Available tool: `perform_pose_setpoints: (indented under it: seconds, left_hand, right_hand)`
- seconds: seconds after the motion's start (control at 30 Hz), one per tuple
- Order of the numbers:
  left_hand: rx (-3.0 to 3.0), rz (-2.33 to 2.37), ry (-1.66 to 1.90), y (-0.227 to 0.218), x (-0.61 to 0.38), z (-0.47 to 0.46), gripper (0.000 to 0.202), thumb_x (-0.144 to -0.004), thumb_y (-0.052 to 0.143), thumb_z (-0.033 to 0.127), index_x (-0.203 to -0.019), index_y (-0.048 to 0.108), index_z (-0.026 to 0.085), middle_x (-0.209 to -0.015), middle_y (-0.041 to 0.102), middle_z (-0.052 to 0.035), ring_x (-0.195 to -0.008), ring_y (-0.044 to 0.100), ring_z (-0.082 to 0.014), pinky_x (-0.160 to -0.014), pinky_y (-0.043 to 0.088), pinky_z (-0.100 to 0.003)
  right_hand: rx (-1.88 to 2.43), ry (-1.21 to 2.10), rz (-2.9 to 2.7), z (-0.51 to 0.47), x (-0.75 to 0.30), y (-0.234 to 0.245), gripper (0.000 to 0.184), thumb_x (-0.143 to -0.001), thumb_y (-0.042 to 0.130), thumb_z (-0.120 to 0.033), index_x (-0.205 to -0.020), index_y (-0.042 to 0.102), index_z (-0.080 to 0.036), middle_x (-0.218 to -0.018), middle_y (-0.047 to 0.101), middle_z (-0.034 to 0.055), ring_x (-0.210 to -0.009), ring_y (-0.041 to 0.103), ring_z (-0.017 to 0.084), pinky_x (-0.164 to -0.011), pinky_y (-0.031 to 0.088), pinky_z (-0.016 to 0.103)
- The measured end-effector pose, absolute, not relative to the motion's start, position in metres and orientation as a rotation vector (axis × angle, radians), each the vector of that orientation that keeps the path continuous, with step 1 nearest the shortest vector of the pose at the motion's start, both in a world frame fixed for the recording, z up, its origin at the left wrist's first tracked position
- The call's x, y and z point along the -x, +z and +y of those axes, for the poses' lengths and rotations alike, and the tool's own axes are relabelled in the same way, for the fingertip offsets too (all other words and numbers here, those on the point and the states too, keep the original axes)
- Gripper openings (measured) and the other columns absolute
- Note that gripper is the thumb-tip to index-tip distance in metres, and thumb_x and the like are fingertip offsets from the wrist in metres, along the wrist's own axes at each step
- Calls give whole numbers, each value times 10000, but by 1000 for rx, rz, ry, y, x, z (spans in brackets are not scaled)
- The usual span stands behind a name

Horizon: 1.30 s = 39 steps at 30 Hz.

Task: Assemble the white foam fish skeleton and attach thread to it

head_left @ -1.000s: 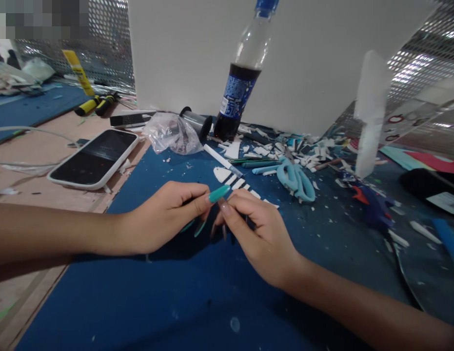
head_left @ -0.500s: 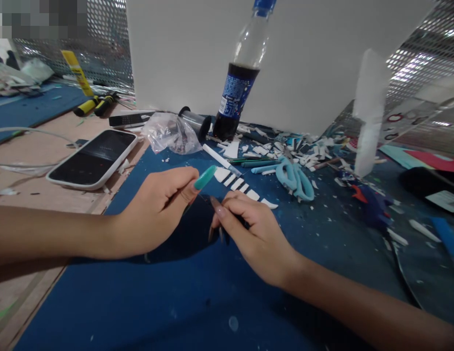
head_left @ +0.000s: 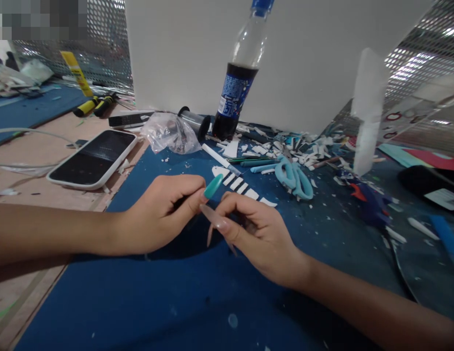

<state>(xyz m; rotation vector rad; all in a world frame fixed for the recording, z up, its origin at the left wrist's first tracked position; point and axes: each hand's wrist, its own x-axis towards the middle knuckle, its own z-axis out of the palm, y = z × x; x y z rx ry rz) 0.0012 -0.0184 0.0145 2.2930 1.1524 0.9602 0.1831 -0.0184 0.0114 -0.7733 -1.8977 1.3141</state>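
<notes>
My left hand point(head_left: 164, 214), with long teal nails, is curled in a pinch above the blue mat point(head_left: 157, 302). Its thumb tip points at my right hand point(head_left: 259, 239). What the left fingers hold is hidden. My right hand has long pale nails, and its fingers are bent inward around something small and dark that I cannot make out. The two hands almost touch at the fingertips. Just beyond them lies a row of small white cut pieces point(head_left: 241, 187).
Light blue scissors point(head_left: 294, 176) lie among white scraps to the right. A cola bottle point(head_left: 236, 92) stands before a white board point(head_left: 322, 58). A phone point(head_left: 93, 158), a crumpled plastic bag point(head_left: 168, 132) and yellow-handled tools point(head_left: 93, 105) lie at the left.
The left hand pulled back toward me and then came forward to the right hand once more. The right hand turned and its thumb stretched out toward the left thumb.
</notes>
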Motion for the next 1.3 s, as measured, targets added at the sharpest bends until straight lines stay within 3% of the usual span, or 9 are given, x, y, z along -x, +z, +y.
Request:
perform_pose_setpoints:
  seconds: [0.23,0.47,0.6,0.73,0.9,1.1,1.3]
  left_hand:
    - [-2206,1173,914,17,-2,-18,345,-928,364,251,-598,424,167,-521,416,53,-468,389,-59,-461,308,-192]
    - [-2461,1342,1104,13,8,-3,317,-926,324,214,-617,385,183,-565,396,33,-517,376,-94,-513,319,-232]
    - [-2937,1252,712,3,6,11,221,-900,385,195,-695,461,160,-663,498,-21,-642,415,-147,-632,371,-280]
    - [-3045,1213,423,-2,2,16,268,-920,372,249,-725,517,135,-688,523,-44,-659,420,-159,-678,382,-296]
    - [-3163,1132,324,1,1,16,288,-938,339,250,-770,544,138,-739,539,-66,-673,405,-178,-653,335,-308]
    - [-3314,987,187,5,0,14,103,-841,472,114,-873,560,156,-795,589,-65,-725,440,-204,-589,265,-302]
    - [-3330,966,181,5,-2,10,106,-839,465,120,-803,561,149,-718,592,-54,-680,472,-188,-580,306,-296]
  right_hand:
    - [830,1121,-1888,-14,-184,12,278,-922,462,-251,-659,521,-185,-625,517,-28,-556,501,78,-545,415,226]
    - [947,1279,-1636,-11,-180,11,285,-891,509,-267,-618,517,-186,-568,531,-25,-528,506,93,-548,443,244]
    - [972,1237,-1568,-9,-180,8,281,-879,518,-247,-606,529,-183,-578,524,-25,-532,489,88,-553,437,242]
    - [959,1245,-1548,-9,-179,7,280,-880,512,-241,-607,525,-182,-568,520,-31,-526,481,82,-544,430,231]
    - [937,1256,-1525,-8,-179,6,277,-876,525,-242,-607,529,-178,-565,519,-33,-532,477,79,-552,423,225]
    - [958,1268,-1524,-8,-180,6,281,-880,506,-244,-607,512,-182,-557,519,-32,-489,442,75,-486,375,222]
    - [970,1274,-1490,-7,-181,3,277,-878,509,-276,-618,517,-182,-574,516,-30,-509,458,81,-488,361,225]
